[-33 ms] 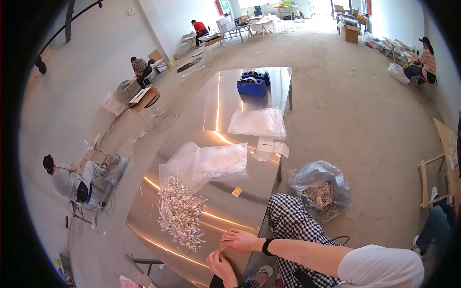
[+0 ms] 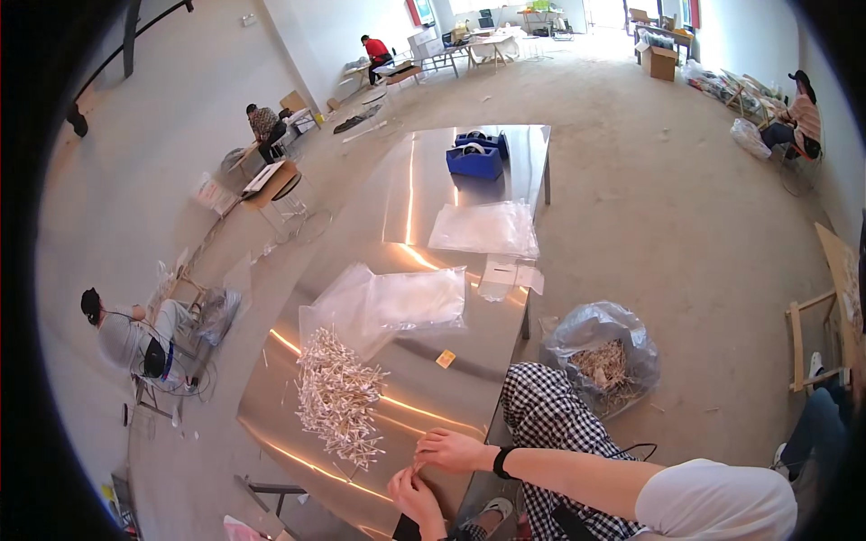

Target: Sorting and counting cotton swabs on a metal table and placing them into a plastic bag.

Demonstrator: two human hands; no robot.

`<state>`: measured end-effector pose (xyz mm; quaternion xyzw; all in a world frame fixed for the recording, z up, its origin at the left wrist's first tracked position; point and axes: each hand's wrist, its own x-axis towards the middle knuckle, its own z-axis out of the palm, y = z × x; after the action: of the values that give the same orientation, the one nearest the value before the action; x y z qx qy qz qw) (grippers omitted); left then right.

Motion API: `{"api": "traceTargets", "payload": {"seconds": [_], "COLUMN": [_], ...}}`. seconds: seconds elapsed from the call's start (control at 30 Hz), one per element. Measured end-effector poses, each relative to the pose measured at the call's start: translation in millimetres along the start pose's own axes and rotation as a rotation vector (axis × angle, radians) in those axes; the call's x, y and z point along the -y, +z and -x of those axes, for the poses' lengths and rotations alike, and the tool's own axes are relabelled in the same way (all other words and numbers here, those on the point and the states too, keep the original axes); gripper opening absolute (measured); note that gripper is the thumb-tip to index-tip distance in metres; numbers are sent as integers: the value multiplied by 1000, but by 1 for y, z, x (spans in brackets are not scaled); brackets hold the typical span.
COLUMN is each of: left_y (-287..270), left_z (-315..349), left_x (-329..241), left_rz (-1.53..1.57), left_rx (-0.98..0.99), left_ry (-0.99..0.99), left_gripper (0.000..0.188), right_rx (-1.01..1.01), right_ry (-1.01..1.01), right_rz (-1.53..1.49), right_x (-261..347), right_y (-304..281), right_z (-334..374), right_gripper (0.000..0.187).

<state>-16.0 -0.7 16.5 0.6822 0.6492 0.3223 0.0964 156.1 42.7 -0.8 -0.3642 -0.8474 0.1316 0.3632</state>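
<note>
Over the near edge of the shiny metal table (image 2: pixel 437 392), my two hands meet with their fingertips pinched together. My right hand (image 2: pixel 451 450), with a black band at the wrist, comes in from the right. My left hand (image 2: pixel 414 498) is just below it, fingers bent toward the right hand's. Whatever lies between the fingertips is too small to make out. Just beyond and left of my hands spreads a loose pile of cotton swabs (image 2: pixel 339 397). A small yellow-orange square (image 2: pixel 446 359) rests on the metal farther up.
Clear plastic bags (image 2: pixel 419 300) lie behind the pile, with another stack (image 2: pixel 484 229) beyond. Blue tape dispensers (image 2: pixel 474 162) stand at the far end. An open plastic sack (image 2: pixel 603 356) of small sticks sits on the floor at right. Several people sit working around the room.
</note>
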Motion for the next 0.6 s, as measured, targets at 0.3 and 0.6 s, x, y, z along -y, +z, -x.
{"api": "traceTargets", "payload": {"seconds": [0.3, 0.6], "left_y": [32, 41], "left_z": [13, -21], "left_x": [-25, -16], "left_rz": [-268, -437], "left_rx": [173, 236], "left_ry": [-9, -160], "left_gripper": [57, 69], "right_rx": [-32, -66], "right_ry": [158, 300], "right_rz": [-90, -88], "right_x": [7, 8], "right_y": [-3, -9], "right_z": [-1, -10], "right_gripper": [33, 27]}}
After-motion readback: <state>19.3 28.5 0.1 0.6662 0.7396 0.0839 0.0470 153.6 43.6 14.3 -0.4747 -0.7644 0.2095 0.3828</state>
